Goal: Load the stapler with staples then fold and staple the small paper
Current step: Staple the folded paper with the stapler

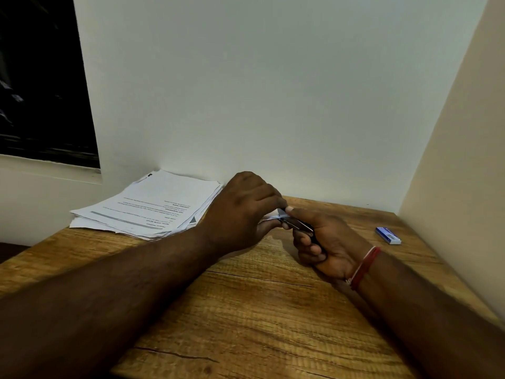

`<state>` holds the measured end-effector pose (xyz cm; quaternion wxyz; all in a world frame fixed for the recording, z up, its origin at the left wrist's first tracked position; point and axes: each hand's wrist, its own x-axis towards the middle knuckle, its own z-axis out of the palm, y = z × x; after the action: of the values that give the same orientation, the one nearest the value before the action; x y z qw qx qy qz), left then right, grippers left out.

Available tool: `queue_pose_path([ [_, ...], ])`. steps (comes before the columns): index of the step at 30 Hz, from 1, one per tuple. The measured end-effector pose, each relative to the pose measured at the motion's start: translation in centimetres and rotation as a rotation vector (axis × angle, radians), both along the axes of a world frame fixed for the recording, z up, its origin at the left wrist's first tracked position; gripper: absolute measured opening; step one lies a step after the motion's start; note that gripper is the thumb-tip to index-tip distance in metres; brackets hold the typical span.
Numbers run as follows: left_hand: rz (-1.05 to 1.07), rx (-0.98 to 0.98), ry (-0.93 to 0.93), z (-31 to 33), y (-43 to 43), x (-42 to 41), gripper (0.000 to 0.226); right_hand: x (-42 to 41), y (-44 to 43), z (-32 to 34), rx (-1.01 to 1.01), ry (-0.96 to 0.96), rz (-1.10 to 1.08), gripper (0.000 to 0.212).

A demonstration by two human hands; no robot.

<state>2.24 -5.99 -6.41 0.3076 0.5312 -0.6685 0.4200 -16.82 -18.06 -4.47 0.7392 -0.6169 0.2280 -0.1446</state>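
Observation:
My right hand (325,242) grips a small dark stapler (299,225) with a metal top, thumb lying along its upper arm. The stapler's nose meets a small white paper (281,213), of which only a corner shows. My left hand (243,214) pinches that paper between curled fingers and thumb and hides most of it. Both hands hover just above the wooden table (259,310), near the back wall. A blue and white staple box (388,235) lies on the table to the right of my right hand.
A stack of printed sheets (153,206) lies at the table's back left against the wall. A side wall (451,187) borders the table on the right. A dark window (41,77) sits at the upper left.

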Motion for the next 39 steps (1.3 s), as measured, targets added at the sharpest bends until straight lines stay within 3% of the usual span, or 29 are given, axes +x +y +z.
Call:
queue_pose_path([
  [30, -0.005, 0.033, -0.011, -0.2, 0.2, -0.9, 0.027, 0.2, 1.0, 0.2, 0.164, -0.028, 0.034, 0.032],
  [39, -0.027, 0.061, 0.155, -0.9, -0.1, 0.8, 0.039, 0.0, 0.4, 0.2, 0.1, -0.027, 0.047, 0.036],
])
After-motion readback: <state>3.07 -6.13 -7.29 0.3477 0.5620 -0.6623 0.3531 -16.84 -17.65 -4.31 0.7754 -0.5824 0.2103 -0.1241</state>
